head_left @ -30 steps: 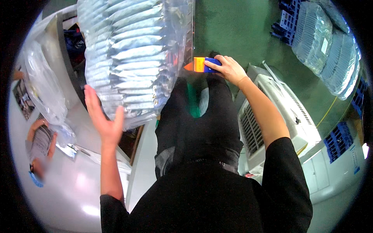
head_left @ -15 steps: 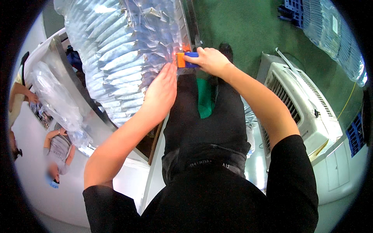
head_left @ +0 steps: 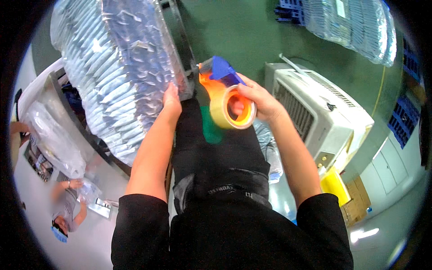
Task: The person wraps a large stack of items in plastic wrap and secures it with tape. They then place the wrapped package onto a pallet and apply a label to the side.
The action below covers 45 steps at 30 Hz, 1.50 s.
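My right hand (head_left: 263, 101) is closed round an orange and blue tape dispenser (head_left: 217, 92). A roll of yellowish tape (head_left: 219, 113) sits on it, and fingertips show through the roll's centre. The dispenser is held over my lap, apart from the stack. My left hand (head_left: 172, 102) lies against the near right corner of a long stack of pale blue pouches (head_left: 121, 81) wrapped in clear plastic. Its fingers point away from me and look stretched out, though some are hidden at the stack's side.
A metal frame edge (head_left: 182, 49) runs along the stack's right side. To my right stands a white louvred machine (head_left: 324, 103). Farther off are another wrapped stack (head_left: 346, 31) and blue pallets (head_left: 400, 119). At left, a co-worker (head_left: 67, 207) handles clear plastic near a plastic-covered bench (head_left: 56, 139).
My right hand has drawn the tape dispenser off the stack's edge toward me and turned it, showing the roll. My left hand stays at the stack's corner. The whole view has shifted.
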Each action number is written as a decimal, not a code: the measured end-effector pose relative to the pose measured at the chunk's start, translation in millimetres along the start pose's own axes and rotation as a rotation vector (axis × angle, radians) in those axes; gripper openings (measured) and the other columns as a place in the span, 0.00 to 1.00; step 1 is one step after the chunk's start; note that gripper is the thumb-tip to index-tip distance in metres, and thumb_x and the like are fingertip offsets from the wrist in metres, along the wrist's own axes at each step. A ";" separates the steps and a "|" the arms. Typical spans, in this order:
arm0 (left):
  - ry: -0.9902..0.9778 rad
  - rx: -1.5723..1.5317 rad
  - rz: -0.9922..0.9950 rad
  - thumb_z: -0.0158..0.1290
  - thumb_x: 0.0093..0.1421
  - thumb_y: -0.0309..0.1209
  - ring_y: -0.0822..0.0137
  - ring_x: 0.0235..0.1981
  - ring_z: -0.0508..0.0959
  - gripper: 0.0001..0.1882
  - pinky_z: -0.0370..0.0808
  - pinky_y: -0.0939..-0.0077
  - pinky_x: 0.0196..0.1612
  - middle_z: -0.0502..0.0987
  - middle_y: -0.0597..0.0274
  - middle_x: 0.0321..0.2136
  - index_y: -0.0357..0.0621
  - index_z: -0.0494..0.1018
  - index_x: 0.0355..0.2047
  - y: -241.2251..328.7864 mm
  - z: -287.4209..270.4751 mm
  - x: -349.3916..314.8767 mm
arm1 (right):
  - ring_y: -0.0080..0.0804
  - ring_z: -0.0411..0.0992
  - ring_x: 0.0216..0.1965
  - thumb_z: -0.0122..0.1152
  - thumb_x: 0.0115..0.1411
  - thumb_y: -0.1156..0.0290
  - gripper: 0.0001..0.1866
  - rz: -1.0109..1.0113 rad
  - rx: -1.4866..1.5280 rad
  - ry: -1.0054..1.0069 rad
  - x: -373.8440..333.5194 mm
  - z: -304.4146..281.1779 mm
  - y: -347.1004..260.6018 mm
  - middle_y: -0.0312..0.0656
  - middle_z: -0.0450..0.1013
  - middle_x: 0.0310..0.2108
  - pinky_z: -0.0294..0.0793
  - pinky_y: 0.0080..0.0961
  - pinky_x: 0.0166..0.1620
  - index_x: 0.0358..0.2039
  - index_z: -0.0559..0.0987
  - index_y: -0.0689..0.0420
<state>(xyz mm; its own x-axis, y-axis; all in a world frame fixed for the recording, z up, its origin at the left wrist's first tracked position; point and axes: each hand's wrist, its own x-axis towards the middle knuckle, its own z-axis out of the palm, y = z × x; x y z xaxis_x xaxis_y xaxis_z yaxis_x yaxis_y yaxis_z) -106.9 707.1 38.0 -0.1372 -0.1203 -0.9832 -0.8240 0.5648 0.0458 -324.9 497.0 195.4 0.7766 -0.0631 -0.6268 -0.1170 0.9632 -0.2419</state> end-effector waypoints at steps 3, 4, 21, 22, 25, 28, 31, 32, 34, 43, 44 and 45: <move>0.087 -0.319 0.052 0.42 0.68 0.44 0.54 0.65 0.65 0.26 0.56 0.55 0.67 0.67 0.54 0.63 0.48 0.67 0.63 7.1 -18.6 -24.9 | 0.27 0.71 0.24 0.63 0.61 0.49 0.35 -0.094 0.233 -0.008 -33.5 31.9 -1.3 0.41 0.73 0.31 0.74 0.26 0.29 0.61 0.66 0.58; 0.107 -0.591 0.097 0.45 0.67 0.44 0.52 0.62 0.68 0.26 0.61 0.55 0.65 0.71 0.51 0.60 0.46 0.69 0.61 1.5 -42.2 -54.2 | 0.31 0.73 0.28 0.62 0.61 0.46 0.36 -0.107 0.281 0.017 -42.0 38.9 -1.2 0.43 0.74 0.33 0.76 0.29 0.33 0.59 0.68 0.59; 1.590 -2.996 0.302 0.45 0.72 0.44 0.72 0.47 0.76 0.25 0.72 0.76 0.53 0.77 0.61 0.48 0.34 0.70 0.56 -14.7 -86.8 -362.8 | 0.45 0.74 0.46 0.73 0.51 0.68 0.37 -0.723 -1.598 -0.156 -64.1 242.9 -96.8 0.48 0.72 0.47 0.73 0.34 0.51 0.63 0.71 0.46; 1.645 -2.943 0.357 0.44 0.73 0.46 0.71 0.50 0.75 0.27 0.71 0.74 0.55 0.76 0.60 0.50 0.33 0.69 0.57 -21.6 -84.8 -380.5 | 0.51 0.73 0.40 0.74 0.50 0.66 0.37 -0.761 -1.719 -0.138 -59.4 256.8 -89.7 0.50 0.71 0.42 0.74 0.38 0.45 0.62 0.73 0.39; 1.791 -2.780 0.247 0.48 0.72 0.39 0.73 0.50 0.75 0.23 0.71 0.76 0.55 0.76 0.59 0.50 0.31 0.70 0.56 -31.4 -61.0 -379.2 | 0.50 0.73 0.41 0.73 0.49 0.69 0.37 -0.795 -2.041 -0.176 -39.3 296.7 -78.5 0.49 0.71 0.45 0.75 0.39 0.44 0.60 0.73 0.37; 1.855 -2.950 0.393 0.49 0.71 0.36 0.75 0.46 0.76 0.20 0.73 0.78 0.51 0.77 0.58 0.48 0.30 0.71 0.54 -46.5 -37.3 -380.7 | 0.48 0.74 0.42 0.73 0.47 0.71 0.37 -0.839 -2.236 -0.255 -9.5 325.7 -74.1 0.48 0.70 0.46 0.76 0.39 0.45 0.60 0.73 0.37; 1.793 -3.295 0.765 0.49 0.71 0.40 0.73 0.42 0.79 0.18 0.75 0.77 0.48 0.79 0.61 0.43 0.35 0.74 0.48 -71.6 -13.5 -382.8 | 0.47 0.74 0.42 0.73 0.46 0.72 0.38 -0.811 -2.245 -0.324 27.2 354.2 -76.8 0.48 0.69 0.47 0.76 0.39 0.46 0.60 0.73 0.37; 1.717 -3.448 0.789 0.50 0.70 0.41 0.73 0.42 0.79 0.18 0.75 0.77 0.47 0.80 0.62 0.42 0.38 0.75 0.47 -80.5 -7.2 -378.2 | 0.47 0.74 0.43 0.73 0.46 0.72 0.38 -0.772 -2.260 -0.371 41.0 364.8 -80.8 0.47 0.69 0.47 0.76 0.39 0.46 0.60 0.73 0.37; 1.523 -3.756 0.816 0.53 0.68 0.43 0.73 0.39 0.80 0.16 0.76 0.78 0.46 0.80 0.66 0.39 0.43 0.76 0.44 -101.6 5.4 -355.5 | 0.47 0.74 0.43 0.74 0.46 0.71 0.38 -0.683 -2.278 -0.465 72.1 384.2 -91.6 0.47 0.69 0.48 0.77 0.38 0.46 0.60 0.73 0.37; 2.127 -3.639 -0.369 0.58 0.64 0.38 0.77 0.24 0.76 0.10 0.68 0.86 0.25 0.77 0.73 0.24 0.44 0.77 0.36 -282.7 132.6 -278.4 | 0.45 0.75 0.38 0.72 0.54 0.60 0.30 -0.429 -2.247 -1.088 362.9 496.3 -198.1 0.49 0.74 0.37 0.74 0.36 0.45 0.58 0.77 0.43; 2.041 -3.730 -0.695 0.59 0.63 0.39 0.78 0.24 0.77 0.10 0.67 0.87 0.25 0.77 0.74 0.24 0.45 0.78 0.36 -298.9 167.1 -262.8 | 0.41 0.76 0.38 0.73 0.53 0.61 0.30 -0.327 -2.191 -1.087 419.8 508.9 -216.7 0.48 0.77 0.36 0.74 0.34 0.45 0.58 0.77 0.47; 1.947 -3.777 -1.030 0.60 0.62 0.39 0.78 0.25 0.77 0.11 0.66 0.87 0.25 0.77 0.74 0.24 0.46 0.78 0.36 -303.5 194.9 -257.4 | 0.28 0.74 0.48 0.71 0.54 0.72 0.31 -0.024 -2.166 -1.017 460.8 523.4 -232.5 0.41 0.77 0.48 0.72 0.28 0.55 0.60 0.75 0.52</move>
<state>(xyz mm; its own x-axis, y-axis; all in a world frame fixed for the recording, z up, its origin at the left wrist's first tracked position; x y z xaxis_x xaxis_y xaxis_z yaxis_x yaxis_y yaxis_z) 285.6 725.8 242.8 0.5288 0.3203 -0.7860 0.5287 0.6001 0.6003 384.2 380.7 350.5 0.6449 0.6720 -0.3640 0.1959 -0.6058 -0.7712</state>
